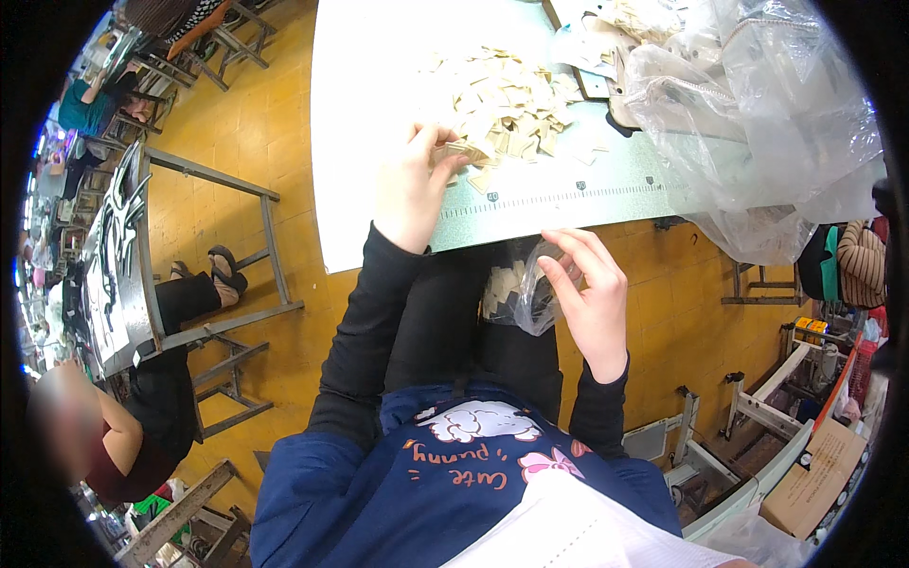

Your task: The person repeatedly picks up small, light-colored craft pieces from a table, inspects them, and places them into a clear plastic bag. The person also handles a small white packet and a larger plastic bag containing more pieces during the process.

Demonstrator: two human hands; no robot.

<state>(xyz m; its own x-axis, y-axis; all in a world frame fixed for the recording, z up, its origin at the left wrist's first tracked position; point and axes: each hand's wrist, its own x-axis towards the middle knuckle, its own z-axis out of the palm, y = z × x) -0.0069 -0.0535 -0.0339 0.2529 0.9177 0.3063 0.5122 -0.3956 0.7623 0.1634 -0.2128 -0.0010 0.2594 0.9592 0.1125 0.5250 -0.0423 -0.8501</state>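
Observation:
A loose heap of small, flat beige pieces (516, 109), looking like cut fabric or card, lies on the pale green table. At the heap's left edge, my left hand (412, 189) is closed, with thumb and fingers pinching a few of these pieces (466, 150). On my lap, just below the table's front edge, rests a clear plastic bag (538, 312) with more pale pieces inside. My right hand (592, 293) is at the bag's upper right side, thumb and fingers holding its rim. Part of the bag's mouth is hidden by the fingers.
A printed ruler scale (568, 192) runs along the front of the table (379, 85). Large clear plastic bags (757, 123) cover the right side, beside a machine part (625, 99). At left, a seated person works by a metal-legged table (147, 256). A cardboard box (814, 478) stands lower right.

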